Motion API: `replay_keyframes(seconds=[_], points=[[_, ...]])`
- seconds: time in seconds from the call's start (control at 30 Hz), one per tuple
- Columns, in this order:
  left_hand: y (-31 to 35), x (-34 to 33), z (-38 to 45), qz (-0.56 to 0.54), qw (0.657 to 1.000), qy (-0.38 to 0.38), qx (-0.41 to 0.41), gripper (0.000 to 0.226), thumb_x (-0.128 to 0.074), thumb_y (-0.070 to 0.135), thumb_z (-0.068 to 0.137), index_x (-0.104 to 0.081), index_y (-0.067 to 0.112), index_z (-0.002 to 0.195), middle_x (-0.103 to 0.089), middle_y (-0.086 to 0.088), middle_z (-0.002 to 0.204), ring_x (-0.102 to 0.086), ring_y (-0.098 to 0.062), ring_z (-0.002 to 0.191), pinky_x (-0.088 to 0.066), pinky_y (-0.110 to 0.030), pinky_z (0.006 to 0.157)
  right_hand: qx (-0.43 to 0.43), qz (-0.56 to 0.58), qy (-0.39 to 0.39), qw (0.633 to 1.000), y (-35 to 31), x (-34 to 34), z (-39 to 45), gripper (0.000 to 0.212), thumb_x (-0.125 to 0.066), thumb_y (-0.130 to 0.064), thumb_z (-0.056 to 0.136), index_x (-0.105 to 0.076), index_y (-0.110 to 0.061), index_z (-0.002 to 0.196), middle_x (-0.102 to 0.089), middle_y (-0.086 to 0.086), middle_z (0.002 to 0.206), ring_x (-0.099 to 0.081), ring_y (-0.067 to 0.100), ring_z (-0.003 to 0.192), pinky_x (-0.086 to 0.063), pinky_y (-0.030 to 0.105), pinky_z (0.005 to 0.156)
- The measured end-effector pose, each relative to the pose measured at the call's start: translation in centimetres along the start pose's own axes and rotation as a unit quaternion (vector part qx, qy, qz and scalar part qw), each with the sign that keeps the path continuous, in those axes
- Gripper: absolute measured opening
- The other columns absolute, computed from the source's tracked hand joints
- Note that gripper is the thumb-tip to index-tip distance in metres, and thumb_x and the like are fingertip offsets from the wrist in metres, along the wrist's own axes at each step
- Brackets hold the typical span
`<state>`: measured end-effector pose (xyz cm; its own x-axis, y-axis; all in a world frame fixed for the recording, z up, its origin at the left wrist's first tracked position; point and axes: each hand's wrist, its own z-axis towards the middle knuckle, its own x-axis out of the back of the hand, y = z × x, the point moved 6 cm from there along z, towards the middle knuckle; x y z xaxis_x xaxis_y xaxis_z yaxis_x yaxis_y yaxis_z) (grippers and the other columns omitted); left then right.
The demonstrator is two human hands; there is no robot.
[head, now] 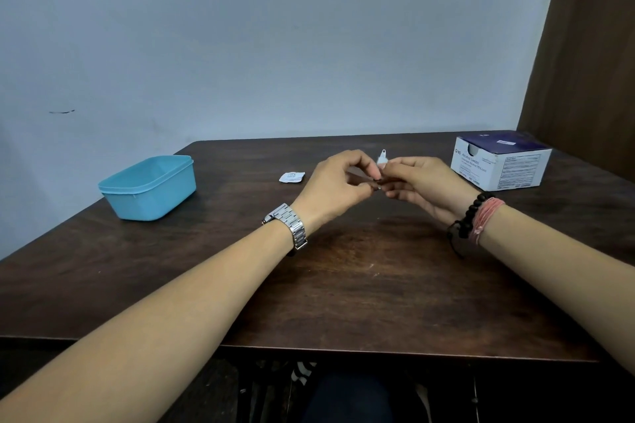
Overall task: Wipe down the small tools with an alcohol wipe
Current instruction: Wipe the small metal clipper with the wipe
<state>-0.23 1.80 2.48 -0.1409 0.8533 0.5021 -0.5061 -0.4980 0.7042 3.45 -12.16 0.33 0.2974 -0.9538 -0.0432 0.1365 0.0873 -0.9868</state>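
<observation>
A small metal tool (382, 154), its silvery tip with a little eyelet poking up, is held in the air above the middle of the dark brown wooden worktop (343, 268), between both hands. Around the tool's shaft, just under the tip, sits a small white alcohol wipe (381, 163). The left hand (338, 187) comes in from the left with its fingers (369, 165) curled, thumb and forefinger pinching at the wipe and tool. The right hand (424, 184) meets it from the other side, its fingers (400, 165) curled round the lower part of the tool; how much of the tool lies within the hands cannot be told, since they hide it. The two hands touch at the fingertips.

Just left of the hands, flat on the worktop, lies a torn white foil wipe packet (292, 177). Farther left, well apart, stands a light blue rectangular plastic container with a lid on it (149, 187). At the far right corner of the worktop stands a white and dark blue cardboard box of alcohol swabs (500, 161), its top opened.

The left wrist wears a silver metal link watch (290, 225); the right wrist wears a black bead bracelet (472, 213) beside pink thread bands (488, 213). Behind the worktop is a pale blue-grey wall (275, 45), with a brown curtain (591, 62) at the right.
</observation>
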Motion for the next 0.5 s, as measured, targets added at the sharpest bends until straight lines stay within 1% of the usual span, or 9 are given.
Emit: replay_keyframes(seconds=[0.07,0.17,0.27,0.33,0.4,0.43,0.5], points=[[0.5,0.1,0.0,0.015,0.999,0.003,-0.029,0.024,-0.076,0.01,0.075,-0.062,0.03,0.075,-0.068,0.0,0.096,-0.071,-0.017,0.085,-0.056,-0.04,0.086,-0.017,0.014,-0.019,1.0,0.1,-0.1,0.0,0.01,-0.061,-0.011,0.092,-0.068,-0.005,0.088,-0.068,0.006,0.074,-0.063,0.011,0.066,-0.053,0.016,0.062],[1.0,0.4,0.0,0.016,0.998,0.018,-0.057,0.019,-0.079,0.01,0.077,-0.066,0.024,0.078,-0.066,-0.003,0.095,-0.069,-0.014,0.083,-0.056,-0.032,0.083,-0.038,0.028,-0.036,0.998,0.3,-0.2,0.0,0.011,-0.059,-0.014,0.093,-0.067,-0.008,0.088,-0.066,0.006,0.079,-0.061,0.011,0.069,-0.054,0.017,0.061],[1.2,0.4,0.0,0.022,0.997,0.016,-0.074,0.013,-0.079,0.009,0.076,-0.071,0.017,0.081,-0.064,-0.001,0.092,-0.066,-0.011,0.083,-0.054,-0.026,0.082,-0.053,0.042,-0.05,0.996,0.4,-0.4,0.0,0.009,-0.06,-0.013,0.092,-0.068,-0.009,0.089,-0.066,0.006,0.081,-0.061,0.011,0.072,-0.053,0.017,0.06],[1.3,0.4,-0.1,0.022,0.997,0.006,-0.08,0.012,-0.079,0.007,0.076,-0.073,0.016,0.082,-0.063,0.003,0.089,-0.064,-0.01,0.083,-0.053,-0.024,0.082,-0.061,0.05,-0.055,0.995,0.4,-0.5,-0.1,0.009,-0.059,-0.01,0.092,-0.068,-0.008,0.094,-0.067,0.006,0.082,-0.063,0.01,0.071,-0.053,0.018,0.059],[1.4,0.4,-0.1,0.022,0.996,0.003,-0.083,0.013,-0.078,0.007,0.077,-0.074,0.018,0.082,-0.06,0.009,0.086,-0.061,-0.007,0.083,-0.051,-0.022,0.08,-0.07,0.062,-0.056,0.994,0.4,-0.6,-0.1,0.013,-0.059,-0.008,0.091,-0.066,-0.006,0.102,-0.066,0.006,0.083,-0.063,0.009,0.066,-0.052,0.019,0.057],[1.4,0.5,-0.1,0.019,0.996,0.003,-0.082,0.014,-0.077,0.007,0.077,-0.074,0.02,0.082,-0.059,0.011,0.085,-0.06,-0.006,0.082,-0.051,-0.022,0.08,-0.071,0.068,-0.058,0.993,0.3,-0.7,-0.1,0.013,-0.058,-0.008,0.091,-0.066,-0.007,0.102,-0.065,0.005,0.083,-0.062,0.008,0.064,-0.051,0.019,0.055],[1.4,0.6,0.0,0.001,0.997,0.004,-0.077,0.016,-0.076,0.007,0.078,-0.073,0.023,0.081,-0.058,0.012,0.085,-0.061,-0.007,0.08,-0.052,-0.022,0.078,-0.069,0.075,-0.067,0.993,0.2,-0.8,-0.2,0.008,-0.058,-0.01,0.092,-0.065,-0.009,0.093,-0.06,0.003,0.079,-0.058,0.008,0.061,-0.051,0.02,0.054]])
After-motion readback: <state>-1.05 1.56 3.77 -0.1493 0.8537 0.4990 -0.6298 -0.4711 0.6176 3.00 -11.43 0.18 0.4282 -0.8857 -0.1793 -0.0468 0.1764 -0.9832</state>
